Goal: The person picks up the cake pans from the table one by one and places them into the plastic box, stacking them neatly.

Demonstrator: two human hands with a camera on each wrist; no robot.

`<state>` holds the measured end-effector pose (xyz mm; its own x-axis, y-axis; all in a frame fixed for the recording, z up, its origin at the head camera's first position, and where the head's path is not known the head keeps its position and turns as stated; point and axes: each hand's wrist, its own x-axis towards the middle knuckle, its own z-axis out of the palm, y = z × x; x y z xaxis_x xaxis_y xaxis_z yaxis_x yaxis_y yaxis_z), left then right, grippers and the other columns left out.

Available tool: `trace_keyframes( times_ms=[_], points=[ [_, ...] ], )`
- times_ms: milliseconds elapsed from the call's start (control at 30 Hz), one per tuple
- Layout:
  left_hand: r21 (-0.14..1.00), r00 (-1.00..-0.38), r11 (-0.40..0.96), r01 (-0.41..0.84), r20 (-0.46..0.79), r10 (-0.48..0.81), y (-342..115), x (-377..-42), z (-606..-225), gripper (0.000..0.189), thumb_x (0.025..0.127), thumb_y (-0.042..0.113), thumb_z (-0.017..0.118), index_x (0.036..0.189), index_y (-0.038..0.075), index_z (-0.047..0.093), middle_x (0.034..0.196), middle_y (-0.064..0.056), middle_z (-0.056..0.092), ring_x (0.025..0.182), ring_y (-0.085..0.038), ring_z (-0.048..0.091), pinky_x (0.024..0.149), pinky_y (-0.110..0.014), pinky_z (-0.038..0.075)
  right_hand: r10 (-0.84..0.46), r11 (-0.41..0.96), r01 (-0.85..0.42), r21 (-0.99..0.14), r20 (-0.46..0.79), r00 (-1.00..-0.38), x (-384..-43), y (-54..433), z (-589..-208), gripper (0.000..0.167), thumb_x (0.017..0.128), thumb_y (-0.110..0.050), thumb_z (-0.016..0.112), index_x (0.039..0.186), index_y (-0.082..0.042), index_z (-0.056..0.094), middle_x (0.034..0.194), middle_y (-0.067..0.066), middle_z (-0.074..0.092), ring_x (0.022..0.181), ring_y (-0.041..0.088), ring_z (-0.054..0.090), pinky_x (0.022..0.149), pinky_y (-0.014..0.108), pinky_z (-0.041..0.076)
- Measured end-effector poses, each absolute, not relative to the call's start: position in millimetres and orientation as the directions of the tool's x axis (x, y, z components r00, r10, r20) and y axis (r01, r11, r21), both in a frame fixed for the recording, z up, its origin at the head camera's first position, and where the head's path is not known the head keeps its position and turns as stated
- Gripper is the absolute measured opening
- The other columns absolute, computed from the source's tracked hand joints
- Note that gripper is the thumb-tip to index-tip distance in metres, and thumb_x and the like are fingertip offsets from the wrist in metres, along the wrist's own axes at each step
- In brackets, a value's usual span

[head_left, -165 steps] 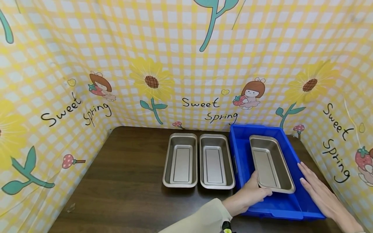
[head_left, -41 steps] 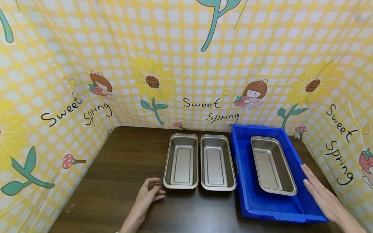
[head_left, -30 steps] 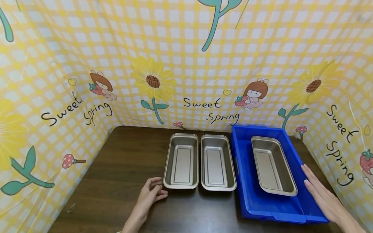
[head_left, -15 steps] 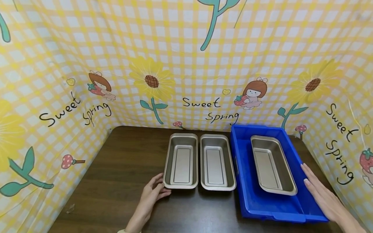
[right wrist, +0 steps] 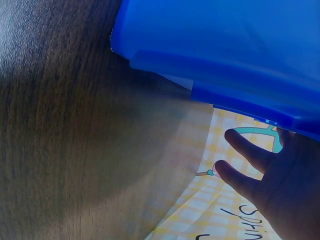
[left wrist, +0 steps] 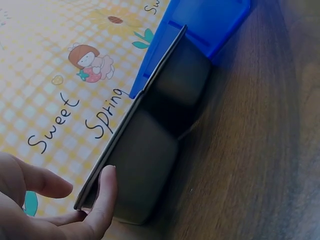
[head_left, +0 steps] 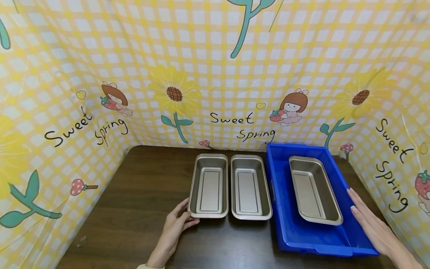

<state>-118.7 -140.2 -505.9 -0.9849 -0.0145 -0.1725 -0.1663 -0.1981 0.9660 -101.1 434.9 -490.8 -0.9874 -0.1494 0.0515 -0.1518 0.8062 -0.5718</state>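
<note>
In the head view, my left hand (head_left: 174,228) is at the near left corner of a metal loaf pan (head_left: 210,190). The left wrist view shows one fingertip of this hand against the wall of that loaf pan (left wrist: 145,167), just under the rim, and another finger apart from the rim. To its right stands a second loaf pan (head_left: 248,192). A third loaf pan (head_left: 310,194) lies slightly turned inside a blue plastic bin (head_left: 312,247). My right hand (head_left: 374,229) rests with extended fingers along the bin's right side; part of it shows in the right wrist view.
Everything stands on a dark wooden table (head_left: 134,201). A yellow checked cloth (head_left: 228,86) with printed flowers and figures hangs close behind and at both sides. A small clear scrap (head_left: 81,241) lies near the table's left edge.
At first my left hand was at the pan in the bin. It has since let go, crossed to the left and crept rightward to the left pan's corner. My right hand stays by the bin.
</note>
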Motion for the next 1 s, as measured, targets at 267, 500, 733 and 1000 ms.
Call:
trace_keyframes(
  times_ms=[267, 500, 733, 1000],
  points=[
    [0.961, -0.984, -0.217, -0.172, -0.177, -0.002, -140.4, -119.8, -507.3, 0.06, 0.102, -0.007, 0.044, 0.159, -0.014, 0.028, 0.155, -0.043, 0.036, 0.105, -0.027, 0.069, 0.089, -0.035, 0.065, -0.143, 0.796, -0.147, -0.587, 0.055, -0.988, -100.8, 433.8, -491.1, 0.059, 0.118, -0.029, 0.027, 0.172, -0.029, 0.003, 0.176, 0.019, 0.001, 0.132, -0.027, -0.005, 0.121, 0.032, -0.011],
    [0.953, -0.98, -0.236, -0.192, -0.2, -0.012, -139.0, -121.7, -510.0, 0.06, 0.101, -0.007, 0.044, 0.158, -0.015, 0.029, 0.152, -0.044, 0.038, 0.105, -0.026, 0.068, 0.09, -0.035, 0.065, -0.142, 0.793, -0.143, -0.592, 0.048, -0.989, -101.3, 434.3, -491.6, 0.059, 0.118, -0.03, 0.027, 0.172, -0.029, 0.003, 0.176, 0.019, 0.0, 0.133, -0.027, -0.006, 0.123, 0.036, -0.011],
    [0.95, -0.976, -0.235, -0.205, -0.215, -0.017, -137.5, -124.1, -510.7, 0.061, 0.101, -0.007, 0.044, 0.159, -0.016, 0.026, 0.153, -0.045, 0.035, 0.113, -0.031, 0.068, 0.09, -0.035, 0.065, -0.137, 0.786, -0.135, -0.603, 0.043, -0.99, -101.8, 434.8, -491.4, 0.059, 0.118, -0.03, 0.027, 0.172, -0.029, 0.003, 0.176, 0.019, 0.001, 0.133, -0.027, -0.006, 0.125, 0.065, -0.002],
    [0.951, -0.977, -0.227, -0.208, -0.214, 0.0, -136.4, -127.9, -512.4, 0.063, 0.1, -0.008, 0.044, 0.16, -0.014, 0.026, 0.155, -0.044, 0.035, 0.12, -0.034, 0.064, 0.091, -0.036, 0.065, -0.134, 0.785, -0.137, -0.604, 0.05, -0.99, -101.8, 435.5, -491.6, 0.059, 0.118, -0.029, 0.027, 0.172, -0.029, 0.003, 0.176, 0.019, 0.0, 0.134, -0.026, -0.006, 0.126, 0.058, -0.007]
  ],
)
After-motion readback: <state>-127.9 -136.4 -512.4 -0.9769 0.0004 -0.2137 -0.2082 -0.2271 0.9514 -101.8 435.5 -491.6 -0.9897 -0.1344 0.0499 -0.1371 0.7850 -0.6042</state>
